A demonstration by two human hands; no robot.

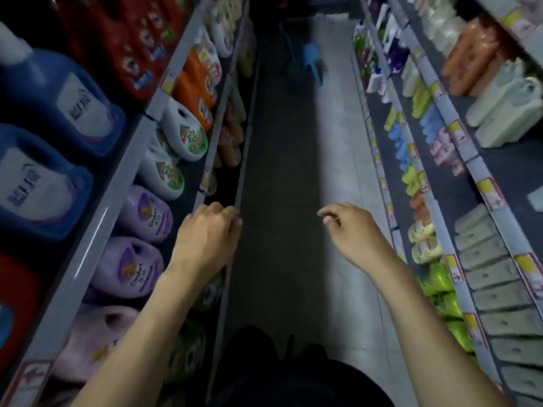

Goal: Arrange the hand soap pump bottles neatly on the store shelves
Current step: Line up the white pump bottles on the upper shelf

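Two shelves (117,189) flank a grey floor (293,136); left hand (207,235) and right hand (354,233) loosely curled, empty.

The left hand (205,233) is curling its fingertips over the front edge of a low left shelf (241,183), hiding whether they are gripping anything, and its forearm is covering part of the green bottles (189,348) beneath. The blue jugs (53,113) are being cut off by the picture's left edge. The small bottles (373,69) at the right shelves' far end are blurring beyond telling.
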